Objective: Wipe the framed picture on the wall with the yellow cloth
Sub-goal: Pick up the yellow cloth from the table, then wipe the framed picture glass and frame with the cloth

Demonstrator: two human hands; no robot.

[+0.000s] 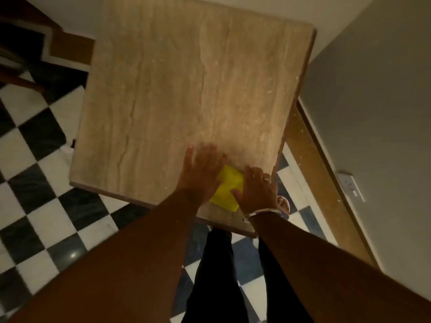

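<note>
Head view looks straight down past two bare forearms that rise from 6 o'clock toward a square tabletop. Nearest, dark trouser legs [217,271] stand on a black-and-white chequered floor [46,206], and one foot [283,203] shows just beyond the table's near corner. The left hand [201,173] lies flat, fingers [210,152] spread wide and blurred, its palm edge pressing on the left side of the yellow cloth [227,188]. The right hand [256,190], at 3 o'clock of the cloth, rests with fingers loosely extended on the cloth's right edge; a ring sits on one finger and a bracelet [258,213] circles the wrist. Neither hand closes around the cloth; both press on it. The cloth is folded into a small rectangle and lies on the beige stone-patterned table [175,89], near its 5 o'clock corner. Farther off, at 3 o'clock, a wooden skirting board [326,183] runs along a grey wall [373,101] carrying a white socket [352,186]. At 10 o'clock, dark furniture legs [21,78] are too blurred to identify. The framed picture is out of view.
</note>
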